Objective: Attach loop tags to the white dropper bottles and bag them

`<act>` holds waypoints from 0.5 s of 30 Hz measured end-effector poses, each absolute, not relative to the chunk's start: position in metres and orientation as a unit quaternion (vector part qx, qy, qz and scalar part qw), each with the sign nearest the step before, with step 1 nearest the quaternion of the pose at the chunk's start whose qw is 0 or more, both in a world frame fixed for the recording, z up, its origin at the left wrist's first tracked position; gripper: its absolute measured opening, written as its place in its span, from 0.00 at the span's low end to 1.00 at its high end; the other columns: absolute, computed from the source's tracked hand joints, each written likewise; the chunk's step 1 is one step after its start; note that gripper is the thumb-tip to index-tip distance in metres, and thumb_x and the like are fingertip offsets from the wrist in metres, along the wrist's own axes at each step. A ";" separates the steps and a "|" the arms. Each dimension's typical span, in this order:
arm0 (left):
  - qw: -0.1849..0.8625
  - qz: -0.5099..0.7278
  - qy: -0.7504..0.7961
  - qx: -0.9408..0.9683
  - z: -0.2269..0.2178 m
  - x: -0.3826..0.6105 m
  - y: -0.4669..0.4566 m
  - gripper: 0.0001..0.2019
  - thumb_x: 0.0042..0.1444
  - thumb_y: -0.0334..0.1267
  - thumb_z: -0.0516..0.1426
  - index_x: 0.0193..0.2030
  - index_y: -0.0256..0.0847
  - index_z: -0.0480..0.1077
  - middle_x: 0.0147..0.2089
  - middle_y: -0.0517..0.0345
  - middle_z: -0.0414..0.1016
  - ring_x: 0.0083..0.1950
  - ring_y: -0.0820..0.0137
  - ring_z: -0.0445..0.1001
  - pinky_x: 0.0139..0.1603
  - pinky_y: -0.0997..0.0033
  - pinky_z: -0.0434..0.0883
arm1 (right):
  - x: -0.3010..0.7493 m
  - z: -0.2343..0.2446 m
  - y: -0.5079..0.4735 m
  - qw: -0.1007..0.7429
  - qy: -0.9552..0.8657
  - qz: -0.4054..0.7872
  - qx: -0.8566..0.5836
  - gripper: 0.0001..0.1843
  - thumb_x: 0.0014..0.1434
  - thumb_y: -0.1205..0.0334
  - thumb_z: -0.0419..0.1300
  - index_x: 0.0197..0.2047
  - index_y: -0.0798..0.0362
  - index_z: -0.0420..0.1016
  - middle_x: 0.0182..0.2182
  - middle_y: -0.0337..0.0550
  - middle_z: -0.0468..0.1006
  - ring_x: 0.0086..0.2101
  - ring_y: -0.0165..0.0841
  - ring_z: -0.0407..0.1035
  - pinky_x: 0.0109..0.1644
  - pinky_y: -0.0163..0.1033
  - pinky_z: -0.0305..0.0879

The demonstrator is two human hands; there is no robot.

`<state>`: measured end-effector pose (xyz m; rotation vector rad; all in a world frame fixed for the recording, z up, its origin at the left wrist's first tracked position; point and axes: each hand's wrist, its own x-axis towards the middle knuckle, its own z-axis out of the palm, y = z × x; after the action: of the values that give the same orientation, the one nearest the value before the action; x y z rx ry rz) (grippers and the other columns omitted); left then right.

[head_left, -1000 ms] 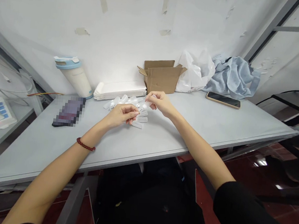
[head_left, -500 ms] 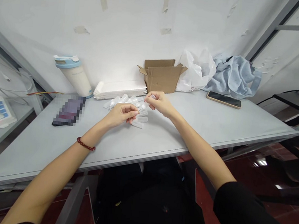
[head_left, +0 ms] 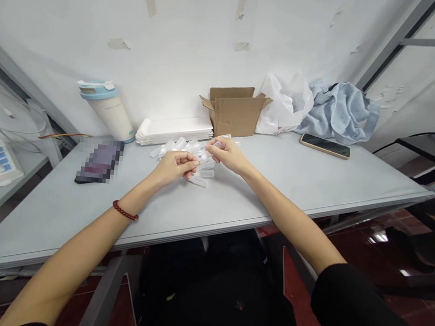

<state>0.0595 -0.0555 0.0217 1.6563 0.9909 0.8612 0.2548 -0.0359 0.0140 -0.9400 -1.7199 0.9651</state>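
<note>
My left hand (head_left: 178, 168) is closed in a pinch just above the grey table, its thumb and forefinger on something small that I cannot make out. Close to its right, my right hand (head_left: 226, 154) pinches a small translucent plastic piece (head_left: 218, 145), whose exact kind is unclear. The fingertips of both hands nearly meet. Around and under them lies a loose pile of similar clear plastic pieces (head_left: 180, 143); several stick out below the hands, one of them a flat clear piece (head_left: 199, 181). My fingers hide part of the pile.
Behind the pile are a stack of white trays or boxes (head_left: 178, 128) and an open cardboard box (head_left: 235, 115). A tumbler (head_left: 110, 113) and a blurred dark item (head_left: 101, 162) are left; a white plastic bag (head_left: 285, 105), blue cloth (head_left: 339, 111) and phone (head_left: 325, 146) are right.
My right hand has shifted slightly left and down, closer to my left hand. Clear pieces behind its knuckles now show. The left hand has moved only a little leftward.
</note>
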 end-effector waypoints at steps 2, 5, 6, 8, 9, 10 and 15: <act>0.491 0.351 0.411 0.683 0.022 0.060 -0.056 0.11 0.45 0.42 0.65 0.27 0.36 0.71 0.23 0.60 0.72 0.20 0.77 0.66 0.24 0.74 0.67 | 0.254 0.014 -0.036 0.459 -0.698 0.398 -0.381 0.08 0.58 0.61 0.58 0.30 0.55 0.68 0.14 0.30 0.65 0.18 0.23 0.57 0.25 0.30 0.52; 0.487 0.352 0.418 0.682 0.022 0.060 -0.057 0.11 0.45 0.41 0.65 0.28 0.36 0.72 0.23 0.60 0.72 0.20 0.77 0.66 0.24 0.74 0.67 | 0.253 0.014 -0.037 0.453 -0.698 0.406 -0.378 0.08 0.58 0.61 0.58 0.30 0.56 0.68 0.14 0.29 0.64 0.18 0.22 0.56 0.24 0.30 0.51; 0.486 0.352 0.419 0.682 0.022 0.060 -0.057 0.11 0.45 0.41 0.65 0.28 0.36 0.72 0.23 0.60 0.72 0.20 0.77 0.66 0.24 0.74 0.67 | 0.253 0.014 -0.037 0.451 -0.699 0.408 -0.376 0.08 0.59 0.61 0.58 0.30 0.56 0.68 0.14 0.29 0.64 0.18 0.22 0.56 0.24 0.30 0.51; 0.485 0.349 0.422 0.682 0.022 0.060 -0.057 0.11 0.45 0.41 0.65 0.28 0.36 0.72 0.23 0.60 0.72 0.20 0.77 0.66 0.24 0.74 0.67 | 0.253 0.014 -0.037 0.448 -0.701 0.410 -0.373 0.08 0.59 0.61 0.58 0.31 0.56 0.68 0.14 0.29 0.64 0.18 0.22 0.55 0.24 0.30 0.50; 0.485 0.348 0.423 0.682 0.021 0.060 -0.057 0.11 0.44 0.41 0.65 0.28 0.36 0.72 0.23 0.60 0.72 0.20 0.77 0.66 0.24 0.74 0.67 | 0.253 0.013 -0.037 0.446 -0.702 0.411 -0.373 0.08 0.59 0.61 0.58 0.31 0.55 0.68 0.14 0.29 0.64 0.18 0.22 0.55 0.24 0.30 0.50; 0.486 0.346 0.424 0.681 0.021 0.060 -0.057 0.11 0.44 0.41 0.65 0.28 0.36 0.72 0.23 0.60 0.72 0.20 0.77 0.66 0.24 0.74 0.67 | 0.253 0.013 -0.037 0.444 -0.702 0.412 -0.374 0.08 0.59 0.60 0.58 0.31 0.55 0.68 0.14 0.29 0.64 0.18 0.22 0.55 0.24 0.30 0.49; 0.479 0.340 0.420 0.692 0.019 0.059 -0.056 0.11 0.45 0.42 0.64 0.28 0.36 0.72 0.23 0.59 0.73 0.20 0.76 0.66 0.24 0.73 0.68 | 0.252 0.011 -0.037 0.438 -0.709 0.411 -0.369 0.08 0.59 0.60 0.58 0.30 0.55 0.68 0.14 0.30 0.65 0.18 0.23 0.55 0.24 0.30 0.51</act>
<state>0.0590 -0.0556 0.0193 1.6883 1.0250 0.8307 0.2524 -0.0366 0.0111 -0.9178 -1.7630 1.0211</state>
